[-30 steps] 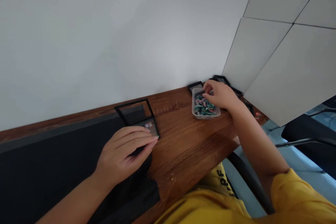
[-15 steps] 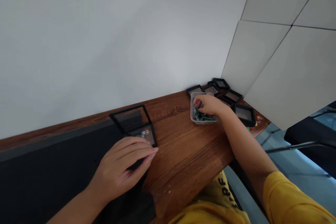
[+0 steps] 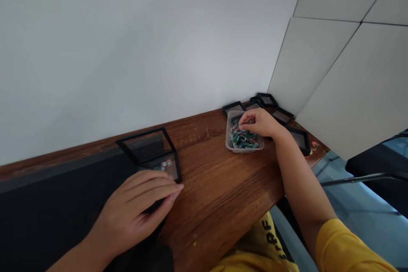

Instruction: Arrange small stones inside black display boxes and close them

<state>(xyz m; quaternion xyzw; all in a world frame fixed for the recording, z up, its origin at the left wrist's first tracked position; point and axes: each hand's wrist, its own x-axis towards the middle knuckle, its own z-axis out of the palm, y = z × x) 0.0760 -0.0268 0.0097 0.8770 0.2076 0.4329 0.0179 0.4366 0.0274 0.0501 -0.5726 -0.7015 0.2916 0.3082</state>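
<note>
A clear plastic tub [image 3: 245, 150] holds many small shiny green, pale and reddish pieces [image 3: 244, 139]. Over its far right side is my right hand [image 3: 259, 122], thumb and forefinger pinched together. Whatever sits between those fingertips is too small to make out. My left hand [image 3: 137, 206] hovers low at the near side of an opened black frame [image 3: 177, 165], fingers stretched out and side by side, nothing visible in them. A few small clear pieces [image 3: 165, 164] lie in the frame's lower half, partly hidden by that hand; its transparent lid [image 3: 145, 146] tilts back.
Several black frames [image 3: 282, 115] are piled at the table's far right corner, beside small colourful bits [image 3: 314, 145]. A dark mat [image 3: 57, 208] covers the left of the wooden table [image 3: 210, 182]. White walls [image 3: 159, 42] rise behind and right. A black chair [image 3: 376, 170] stands beyond the right edge.
My right hand has lifted out of the tub's contents and shifted slightly right, uncovering more of the pieces. The left hand keeps its pose; the view has turned slightly.
</note>
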